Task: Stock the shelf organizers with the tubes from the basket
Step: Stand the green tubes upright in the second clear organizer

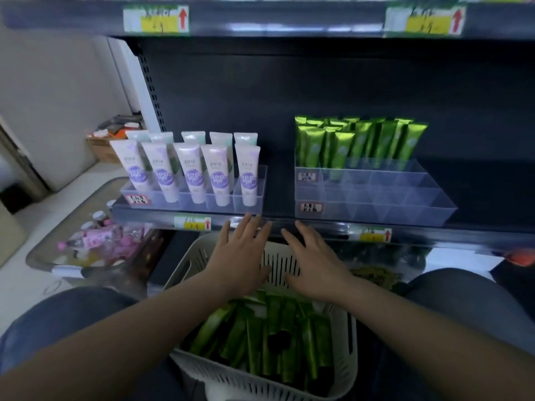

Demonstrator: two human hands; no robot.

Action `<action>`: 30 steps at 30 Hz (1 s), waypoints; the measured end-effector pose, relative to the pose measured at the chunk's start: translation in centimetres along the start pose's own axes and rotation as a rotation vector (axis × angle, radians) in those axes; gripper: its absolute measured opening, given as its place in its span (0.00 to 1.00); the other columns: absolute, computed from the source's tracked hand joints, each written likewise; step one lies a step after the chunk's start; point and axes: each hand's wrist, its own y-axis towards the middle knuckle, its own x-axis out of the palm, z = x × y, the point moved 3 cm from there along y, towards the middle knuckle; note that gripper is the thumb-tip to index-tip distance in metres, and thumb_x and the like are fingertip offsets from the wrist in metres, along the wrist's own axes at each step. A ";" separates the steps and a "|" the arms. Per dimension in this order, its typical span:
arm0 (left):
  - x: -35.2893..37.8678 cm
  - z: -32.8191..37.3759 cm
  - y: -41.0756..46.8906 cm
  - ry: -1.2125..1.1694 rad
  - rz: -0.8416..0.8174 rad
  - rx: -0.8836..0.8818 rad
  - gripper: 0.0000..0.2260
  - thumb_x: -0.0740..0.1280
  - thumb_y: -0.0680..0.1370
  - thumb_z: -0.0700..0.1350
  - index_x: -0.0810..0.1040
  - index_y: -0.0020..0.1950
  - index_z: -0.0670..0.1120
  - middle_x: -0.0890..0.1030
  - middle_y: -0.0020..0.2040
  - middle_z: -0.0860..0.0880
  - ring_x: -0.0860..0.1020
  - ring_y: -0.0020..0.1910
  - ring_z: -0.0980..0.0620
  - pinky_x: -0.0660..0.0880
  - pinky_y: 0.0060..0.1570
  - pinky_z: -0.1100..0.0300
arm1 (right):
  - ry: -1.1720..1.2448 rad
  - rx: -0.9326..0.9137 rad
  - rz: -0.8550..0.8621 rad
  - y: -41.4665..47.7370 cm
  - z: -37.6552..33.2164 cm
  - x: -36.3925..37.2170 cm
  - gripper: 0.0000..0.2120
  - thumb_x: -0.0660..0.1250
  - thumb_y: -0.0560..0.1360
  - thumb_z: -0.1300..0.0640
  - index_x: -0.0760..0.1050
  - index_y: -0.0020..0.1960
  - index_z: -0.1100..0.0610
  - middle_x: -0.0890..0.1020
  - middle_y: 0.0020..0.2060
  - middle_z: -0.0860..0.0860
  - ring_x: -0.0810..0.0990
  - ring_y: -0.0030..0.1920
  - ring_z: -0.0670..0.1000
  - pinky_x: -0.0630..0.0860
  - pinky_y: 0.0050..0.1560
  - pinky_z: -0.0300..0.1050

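The left hand (pixel 243 250) and right hand (pixel 312 261) are both released, fingers straight and spread, palms down, grasping nothing. They hover side by side over the far end of the basket (pixel 351 342), fingertips near the shelf (pixel 318 227) lip. Below the wrists, green tubes (pixel 260 337) lie heaped in the basket, which sits between the person's knees. Beyond the right hand, the right organizer (pixel 376 195) holds upright tubes (pixel 359 143) in its back rows. The left organizer (pixel 254 183) holds white tubes (pixel 191 169) standing cap-down. Lower left, a tray (pixel 43 256) carries pink bottles (pixel 95 241).
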 end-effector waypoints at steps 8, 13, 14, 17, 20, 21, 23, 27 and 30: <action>4.8 -0.3 -1.6 -0.111 -0.098 -0.025 0.36 0.60 0.76 0.58 0.46 0.77 0.48 0.48 0.77 0.47 0.44 0.76 0.48 0.45 0.74 0.43 | 0.094 -0.022 -0.088 -0.2 0.9 4.5 0.43 0.66 0.71 0.44 0.43 0.75 0.45 0.44 0.75 0.48 0.43 0.75 0.54 0.49 0.73 0.54; 8.1 -1.0 -2.0 -0.139 -0.152 -0.037 0.37 0.62 0.74 0.59 0.48 0.76 0.48 0.53 0.77 0.47 0.49 0.76 0.48 0.49 0.74 0.46 | 0.121 0.040 -0.185 0.3 2.1 7.4 0.43 0.66 0.70 0.43 0.44 0.75 0.44 0.46 0.75 0.47 0.45 0.75 0.53 0.50 0.72 0.48; 8.8 -1.3 -2.1 -0.152 -0.163 -0.037 0.37 0.63 0.74 0.59 0.49 0.76 0.48 0.55 0.76 0.47 0.50 0.76 0.48 0.51 0.74 0.46 | 0.131 0.054 -0.209 0.3 2.4 7.9 0.43 0.66 0.70 0.43 0.44 0.75 0.44 0.46 0.75 0.47 0.46 0.75 0.53 0.50 0.72 0.48; 10.3 -1.9 -2.0 -0.206 -0.224 -0.024 0.36 0.64 0.74 0.58 0.52 0.76 0.47 0.59 0.75 0.47 0.55 0.74 0.47 0.55 0.73 0.50 | 0.133 0.092 -0.278 0.5 3.5 9.1 0.42 0.67 0.70 0.45 0.47 0.76 0.47 0.48 0.75 0.49 0.49 0.75 0.53 0.53 0.74 0.48; 12.1 -2.4 -1.8 -0.271 -0.352 -0.035 0.36 0.65 0.74 0.57 0.53 0.76 0.45 0.60 0.74 0.45 0.59 0.73 0.45 0.58 0.71 0.52 | 0.137 0.143 -0.354 1.0 4.7 10.1 0.37 0.67 0.69 0.46 0.56 0.73 0.50 0.59 0.70 0.50 0.60 0.70 0.53 0.63 0.69 0.48; 12.7 -2.5 -1.7 -0.287 -0.395 -0.042 0.36 0.65 0.74 0.56 0.52 0.76 0.45 0.59 0.74 0.45 0.59 0.73 0.45 0.59 0.70 0.52 | 0.156 0.155 -0.376 1.3 4.9 10.4 0.32 0.67 0.69 0.47 0.61 0.70 0.50 0.63 0.65 0.50 0.64 0.66 0.51 0.67 0.65 0.47; 13.7 -2.5 -1.3 -0.312 -0.470 -0.052 0.37 0.66 0.74 0.54 0.51 0.76 0.44 0.59 0.75 0.45 0.59 0.72 0.45 0.60 0.70 0.54 | 0.178 0.168 -0.418 1.8 5.3 11.0 0.23 0.68 0.69 0.49 0.67 0.63 0.50 0.67 0.55 0.49 0.68 0.59 0.49 0.70 0.57 0.44; 15.5 -1.9 0.1 -0.359 -0.545 -0.056 0.32 0.65 0.75 0.52 0.56 0.75 0.45 0.63 0.72 0.44 0.63 0.70 0.45 0.62 0.67 0.54 | 0.189 0.174 -0.479 3.3 5.5 12.4 0.18 0.67 0.70 0.52 0.71 0.59 0.51 0.68 0.50 0.49 0.68 0.53 0.48 0.69 0.49 0.43; 16.9 -1.3 1.3 -0.392 -0.566 -0.054 0.28 0.64 0.75 0.51 0.60 0.72 0.44 0.67 0.69 0.44 0.65 0.67 0.46 0.66 0.64 0.55 | 0.171 0.160 -0.513 4.5 5.6 13.5 0.14 0.66 0.72 0.54 0.72 0.56 0.53 0.68 0.45 0.47 0.68 0.52 0.48 0.70 0.48 0.43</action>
